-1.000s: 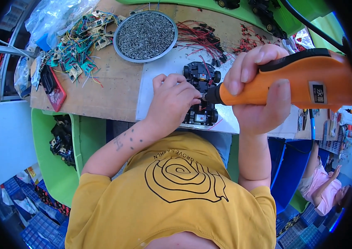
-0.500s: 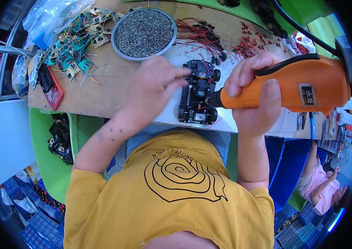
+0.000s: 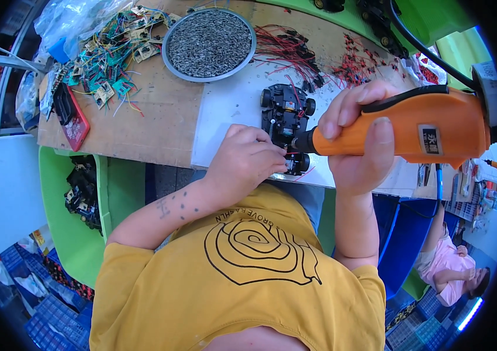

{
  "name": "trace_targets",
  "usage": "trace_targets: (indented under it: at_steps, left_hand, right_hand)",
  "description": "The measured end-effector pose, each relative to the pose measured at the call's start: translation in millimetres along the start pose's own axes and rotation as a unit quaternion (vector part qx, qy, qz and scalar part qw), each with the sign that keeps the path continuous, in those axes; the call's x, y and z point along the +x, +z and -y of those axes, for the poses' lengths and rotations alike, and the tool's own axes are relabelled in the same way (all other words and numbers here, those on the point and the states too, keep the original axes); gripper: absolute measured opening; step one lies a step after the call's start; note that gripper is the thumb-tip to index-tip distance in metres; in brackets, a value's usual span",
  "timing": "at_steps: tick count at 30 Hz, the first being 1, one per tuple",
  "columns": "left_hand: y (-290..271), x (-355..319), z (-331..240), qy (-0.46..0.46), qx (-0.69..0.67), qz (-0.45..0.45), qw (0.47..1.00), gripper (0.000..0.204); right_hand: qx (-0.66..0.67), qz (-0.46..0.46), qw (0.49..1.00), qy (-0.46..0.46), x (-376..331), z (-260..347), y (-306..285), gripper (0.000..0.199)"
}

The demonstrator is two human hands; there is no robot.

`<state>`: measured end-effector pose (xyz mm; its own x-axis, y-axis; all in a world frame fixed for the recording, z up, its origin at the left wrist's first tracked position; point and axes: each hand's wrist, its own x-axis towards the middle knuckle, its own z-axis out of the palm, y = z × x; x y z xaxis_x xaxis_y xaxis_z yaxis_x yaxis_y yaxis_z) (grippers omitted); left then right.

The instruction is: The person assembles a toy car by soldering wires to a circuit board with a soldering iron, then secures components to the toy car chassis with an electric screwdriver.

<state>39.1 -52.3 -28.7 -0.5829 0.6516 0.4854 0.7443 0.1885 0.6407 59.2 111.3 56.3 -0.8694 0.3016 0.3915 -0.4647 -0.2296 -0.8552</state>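
From the head view, your right hand wraps its grip fully around an orange electric screwdriver, fingers curled over the top and thumb pressed on the side; the tool's dark tip points toward nine o'clock and meets a small black toy car chassis. The chassis lies on a white sheet on the wooden counter, just above the near edge. Your left hand rests at the chassis's seven o'clock side, fingers bent and touching its left edge near the screwdriver tip; whether they pinch anything small, you cannot tell. At twelve o'clock from the chassis, red wires lie spread out. At eleven o'clock sits a round metal tray of screws. Farther toward ten o'clock is a heap of green circuit boards, with a red phone just below it.
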Motion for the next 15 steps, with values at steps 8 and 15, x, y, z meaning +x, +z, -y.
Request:
trace_targets:
  at_steps: [8,15]
  left_hand:
    - [-0.4,0.1,-2.2,-0.01,0.02,0.009,1.0,0.017]
    - [0.4,0.8,-5.4,-0.027,0.015,0.012,0.999,0.015]
  right_hand:
    - [-0.085,0.081,0.993,0.013,-2.0,-0.4,-0.6,0.037]
    - [-0.021,-0.012,1.0,0.002,-3.0,7.6,-5.6,0.039]
